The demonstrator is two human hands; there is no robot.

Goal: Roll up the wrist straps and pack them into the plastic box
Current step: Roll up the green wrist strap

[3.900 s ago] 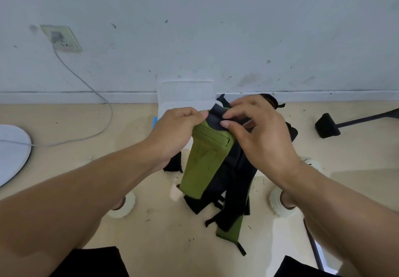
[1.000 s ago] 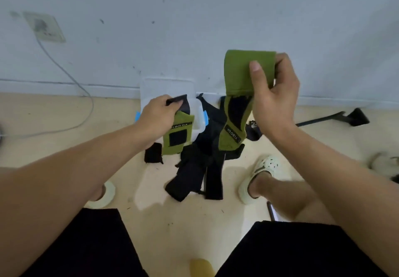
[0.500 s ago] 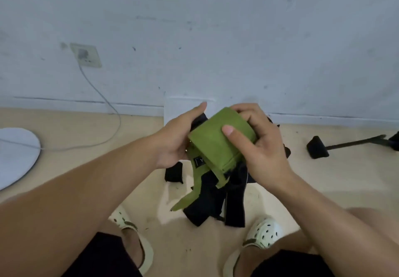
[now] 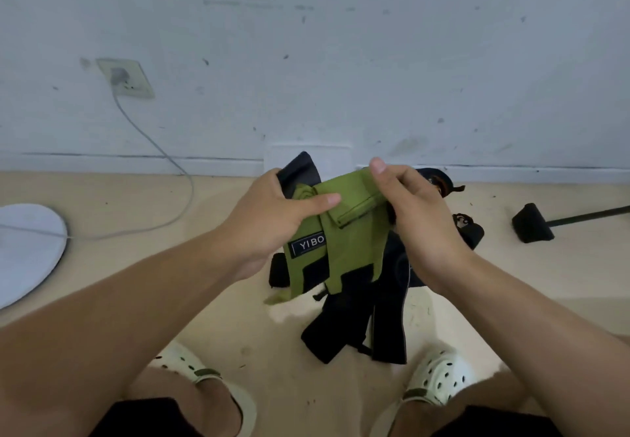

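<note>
I see left hand (image 4: 272, 218) pinching green wrist strap (image 4: 344, 249), thumb on top | right hand (image 4: 414, 211) gripping its upper edge | strap between both hands, tail hanging toward me | plastic box (image 4: 335, 158) just beyond, mostly hidden | judgement: rolling in progress.

wall socket (image 4: 124, 77) with a grey cable (image 4: 155, 150) trailing down, white disc (image 4: 25, 249) left, black stand foot (image 4: 531, 223) right

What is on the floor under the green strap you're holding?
Under the green strap, held by the left hand and right hand, black straps lie in a heap on the floor. The hands and strap cover the heap's far end.
</note>
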